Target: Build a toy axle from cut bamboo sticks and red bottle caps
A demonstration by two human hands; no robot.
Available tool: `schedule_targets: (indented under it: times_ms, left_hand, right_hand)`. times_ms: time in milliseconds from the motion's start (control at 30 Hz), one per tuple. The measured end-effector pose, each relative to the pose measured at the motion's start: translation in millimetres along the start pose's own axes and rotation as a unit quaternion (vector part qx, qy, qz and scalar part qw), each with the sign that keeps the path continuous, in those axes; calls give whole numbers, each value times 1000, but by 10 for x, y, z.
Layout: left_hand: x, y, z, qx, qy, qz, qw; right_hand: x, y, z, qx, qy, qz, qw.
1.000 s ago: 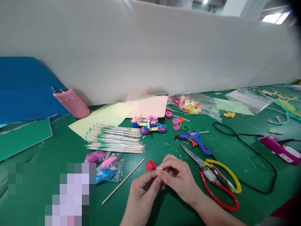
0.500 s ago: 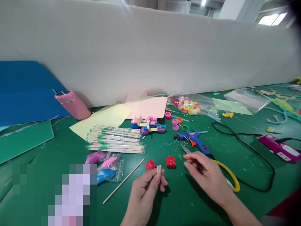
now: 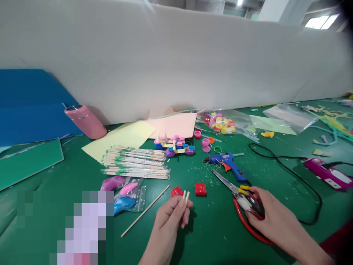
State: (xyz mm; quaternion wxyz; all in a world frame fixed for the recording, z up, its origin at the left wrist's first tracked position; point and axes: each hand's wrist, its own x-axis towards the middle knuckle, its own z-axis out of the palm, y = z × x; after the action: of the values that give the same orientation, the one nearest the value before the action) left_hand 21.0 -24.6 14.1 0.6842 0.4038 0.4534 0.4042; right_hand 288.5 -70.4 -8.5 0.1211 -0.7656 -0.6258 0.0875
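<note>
My left hand (image 3: 169, 217) pinches two short pieces of wooden stick (image 3: 185, 197) upright, side by side, between thumb and fingers. A red cap-like piece (image 3: 176, 191) lies just behind this hand, and another red piece (image 3: 200, 189) is to its right. My right hand (image 3: 268, 211) closes on the handle area of a pair of scissors (image 3: 224, 181), whose blades point away to the left. Red and yellow show around the handles; the fingers partly cover them. A long wooden stick (image 3: 145, 211) lies left of my left hand.
Behind are wrapped sticks (image 3: 136, 162), small assembled wheeled pieces (image 3: 179, 150), loose coloured caps (image 3: 206, 142) and a blue glue gun (image 3: 227, 160). A black cable (image 3: 292, 173) loops near a purple power strip (image 3: 328, 173). Bagged coloured pieces (image 3: 124, 204) and a pink bottle (image 3: 86, 121) stand left.
My right hand has moved right and closed on the scissors' handle area, turning the handles so that red shows in front. The stick pieces in my left hand have spread slightly at the top.
</note>
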Motion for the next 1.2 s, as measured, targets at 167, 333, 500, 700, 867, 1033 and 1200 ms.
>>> schedule_targets:
  times_ms: [167, 333, 500, 700, 867, 1033, 1200]
  left_hand:
    - [5, -18, 12, -37, -2, -14, 999]
    - [1, -42, 2, -53, -15, -27, 998]
    - [-20, -22, -12, -12, -45, -10, 999]
    - [-37, -15, -18, 24, -55, 23, 998]
    - [-45, -26, -16, 54, -36, 33, 997]
    - [-44, -6, -5, 76, -20, 35, 996]
    - [-47, 7, -3, 96, -18, 36, 995]
  right_hand:
    - [-25, -82, -98, 86, -33, 1, 996]
    - [-35, -386, -227, 230, -100, -45, 967]
    - [-27, -641, -330, 238, -139, -84, 958]
    - [-61, -643, -321, 201, -145, -139, 959]
    - [-62, -646, -290, 181, -147, -136, 963]
    - [-64, -648, -287, 182, -138, -145, 963]
    - [-64, -651, -296, 189, -134, -150, 961]
